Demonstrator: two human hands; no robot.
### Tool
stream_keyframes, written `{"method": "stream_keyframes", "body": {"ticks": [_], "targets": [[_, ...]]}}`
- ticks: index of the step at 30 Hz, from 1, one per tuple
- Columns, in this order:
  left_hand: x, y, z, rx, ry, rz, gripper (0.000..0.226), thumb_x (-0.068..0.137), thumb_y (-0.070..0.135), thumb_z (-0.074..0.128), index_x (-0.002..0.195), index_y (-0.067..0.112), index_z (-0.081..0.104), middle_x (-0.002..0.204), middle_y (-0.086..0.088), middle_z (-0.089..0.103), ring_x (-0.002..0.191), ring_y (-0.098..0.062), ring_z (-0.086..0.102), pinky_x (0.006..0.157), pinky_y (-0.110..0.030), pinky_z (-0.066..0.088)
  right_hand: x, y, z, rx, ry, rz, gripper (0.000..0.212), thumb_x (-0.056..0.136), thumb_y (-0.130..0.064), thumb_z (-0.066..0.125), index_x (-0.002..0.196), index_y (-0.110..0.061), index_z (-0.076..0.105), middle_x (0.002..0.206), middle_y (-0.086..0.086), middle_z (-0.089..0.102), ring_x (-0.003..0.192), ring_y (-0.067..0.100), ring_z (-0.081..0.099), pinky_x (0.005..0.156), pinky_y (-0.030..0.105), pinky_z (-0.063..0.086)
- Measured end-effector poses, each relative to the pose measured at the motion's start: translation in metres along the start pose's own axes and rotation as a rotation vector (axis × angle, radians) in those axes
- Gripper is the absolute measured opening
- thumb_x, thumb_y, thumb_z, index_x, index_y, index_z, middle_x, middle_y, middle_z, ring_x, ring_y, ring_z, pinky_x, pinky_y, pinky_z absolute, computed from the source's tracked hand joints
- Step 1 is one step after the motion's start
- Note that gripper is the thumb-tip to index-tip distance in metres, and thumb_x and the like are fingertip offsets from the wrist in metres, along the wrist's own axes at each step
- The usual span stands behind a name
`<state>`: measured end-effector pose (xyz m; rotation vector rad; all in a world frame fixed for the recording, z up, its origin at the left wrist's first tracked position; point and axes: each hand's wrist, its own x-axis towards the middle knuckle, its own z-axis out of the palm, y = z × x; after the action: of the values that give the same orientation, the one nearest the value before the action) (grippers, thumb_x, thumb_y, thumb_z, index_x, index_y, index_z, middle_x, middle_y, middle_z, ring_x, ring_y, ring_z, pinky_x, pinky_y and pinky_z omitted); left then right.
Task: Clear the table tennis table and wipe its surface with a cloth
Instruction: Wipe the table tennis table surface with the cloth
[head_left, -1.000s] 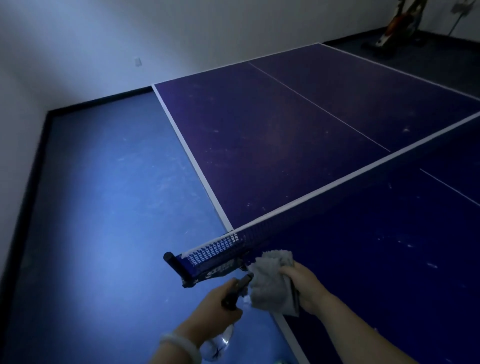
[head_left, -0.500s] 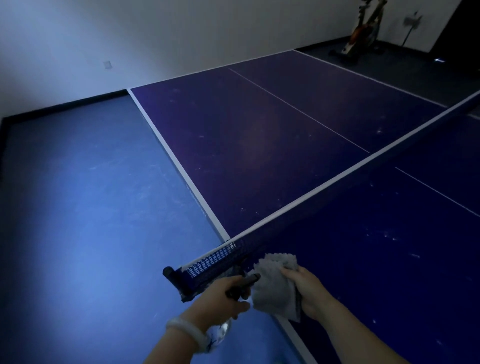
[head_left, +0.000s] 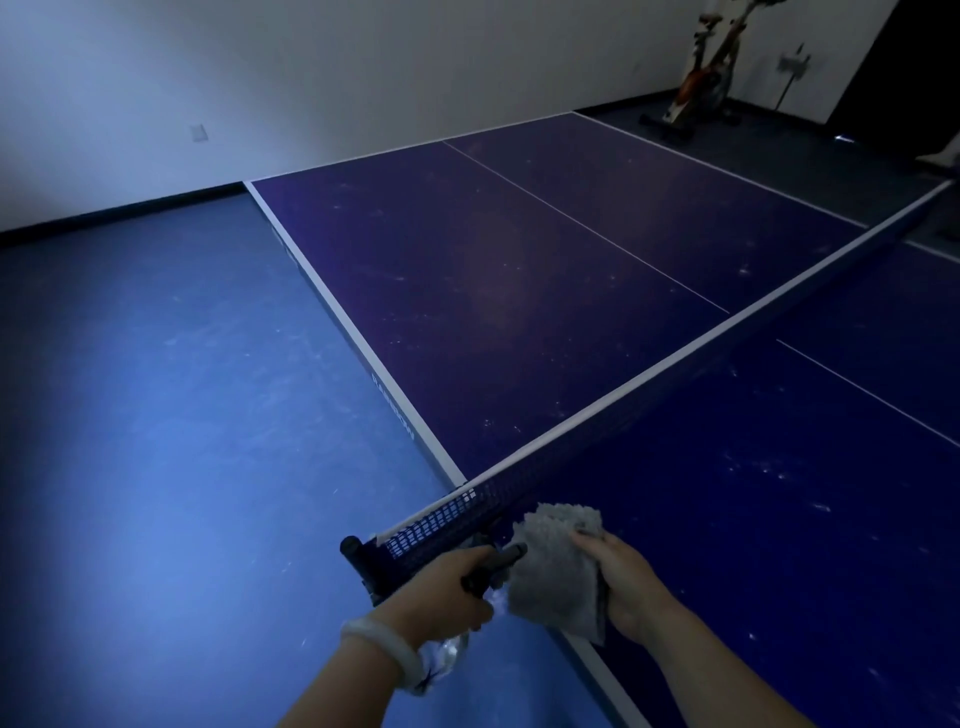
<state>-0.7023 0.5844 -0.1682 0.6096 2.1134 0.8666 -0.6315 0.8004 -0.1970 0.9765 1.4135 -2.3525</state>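
At the lower centre of the frame the left hand (head_left: 447, 587) grips a dark-nozzled spray bottle (head_left: 488, 569) aimed at the grey cloth (head_left: 558, 577) pinched in the right hand (head_left: 623, 582), both beside the net (head_left: 675, 379) post at the blue counter's (head_left: 519, 291) near edge.

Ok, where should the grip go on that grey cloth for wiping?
Take the grey fluffy cloth from its right edge, where the right hand pinches it. It hangs limp there, clear of the left hand's spray bottle.
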Motion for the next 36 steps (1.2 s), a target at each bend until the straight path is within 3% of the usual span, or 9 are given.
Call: {"method": "stream_keyframes", "body": {"ticks": [3,6,10,14,19,22,25,33,36], "targets": [[0.007,0.005,-0.004,0.035,0.104,0.022,0.023,0.081,0.002,0.061,0.102,0.011,0.06,0.102,-0.01,0.065,0.085,-0.025,0.065,0.078,-0.04,0.056,-0.003,0.002,0.003,-0.002,-0.002,-0.007,0.023,0.094,-0.022,0.062,0.113,-0.01,0.068,0.1,0.012,0.075,0.086,0.023,0.074,0.061,0.029,0.058],[0.008,0.008,-0.006,0.052,0.148,0.042,0.021,0.082,0.006,0.062,0.102,0.008,0.059,0.102,-0.01,0.065,0.087,-0.026,0.064,0.082,-0.044,0.053,-0.007,0.003,0.001,0.004,-0.001,-0.014,0.023,0.094,-0.023,0.062,0.113,-0.012,0.068,0.1,0.011,0.076,0.086,0.023,0.074,0.062,0.029,0.058],[-0.002,0.003,-0.005,0.005,0.027,0.042,0.022,0.083,0.003,0.063,0.102,0.013,0.06,0.095,-0.004,0.062,0.07,-0.011,0.06,0.07,-0.031,0.055,-0.009,0.001,-0.003,0.019,0.01,-0.028,0.026,0.094,-0.025,0.062,0.116,-0.014,0.068,0.105,0.011,0.075,0.092,0.024,0.073,0.066,0.031,0.058],[-0.012,-0.003,-0.003,0.018,-0.095,-0.006,0.022,0.085,-0.001,0.06,0.104,0.009,0.063,0.097,-0.008,0.063,0.07,-0.014,0.059,0.074,-0.034,0.056,-0.012,0.0,-0.004,0.02,0.025,-0.046,0.027,0.092,-0.027,0.064,0.116,-0.014,0.067,0.104,0.009,0.075,0.093,0.023,0.073,0.071,0.032,0.058],[-0.012,0.0,-0.004,0.091,-0.035,0.03,0.029,0.083,-0.002,0.057,0.109,0.012,0.061,0.092,0.004,0.058,0.068,-0.004,0.053,0.06,-0.016,0.046,-0.015,0.005,-0.004,0.018,0.031,-0.047,0.027,0.093,-0.027,0.063,0.116,-0.014,0.068,0.106,0.01,0.075,0.096,0.025,0.072,0.075,0.034,0.057],[-0.004,0.01,-0.007,0.146,0.068,0.048,0.028,0.08,0.001,0.059,0.108,0.009,0.059,0.104,-0.006,0.062,0.084,-0.017,0.058,0.075,-0.032,0.05,-0.018,0.008,-0.004,0.014,0.031,-0.048,0.027,0.094,-0.028,0.062,0.117,-0.014,0.067,0.106,0.009,0.075,0.097,0.025,0.072,0.072,0.033,0.057],[0.002,0.021,-0.009,0.179,0.086,0.06,0.026,0.08,0.003,0.059,0.105,0.01,0.059,0.106,-0.007,0.064,0.094,-0.025,0.062,0.08,-0.038,0.051,-0.021,0.009,-0.006,0.01,0.04,-0.058,0.028,0.093,-0.028,0.063,0.118,-0.016,0.067,0.105,0.008,0.075,0.098,0.025,0.071,0.072,0.034,0.057],[-0.009,0.02,0.006,0.147,-0.086,0.104,0.029,0.081,0.0,0.058,0.107,0.014,0.06,0.089,0.007,0.056,0.057,0.009,0.049,0.053,-0.007,0.037,-0.031,0.008,-0.017,0.038,0.075,-0.065,0.032,0.092,-0.03,0.064,0.121,-0.016,0.065,0.108,0.008,0.074,0.097,0.024,0.072,0.072,0.033,0.058],[-0.012,0.018,0.012,0.187,-0.072,0.101,0.029,0.083,0.002,0.058,0.109,0.014,0.06,0.092,0.008,0.056,0.064,0.007,0.049,0.057,-0.008,0.037,-0.032,0.01,-0.021,0.045,0.093,-0.064,0.033,0.093,-0.028,0.064,0.123,-0.014,0.064,0.109,0.009,0.074,0.103,0.028,0.069,0.077,0.036,0.057]]}}
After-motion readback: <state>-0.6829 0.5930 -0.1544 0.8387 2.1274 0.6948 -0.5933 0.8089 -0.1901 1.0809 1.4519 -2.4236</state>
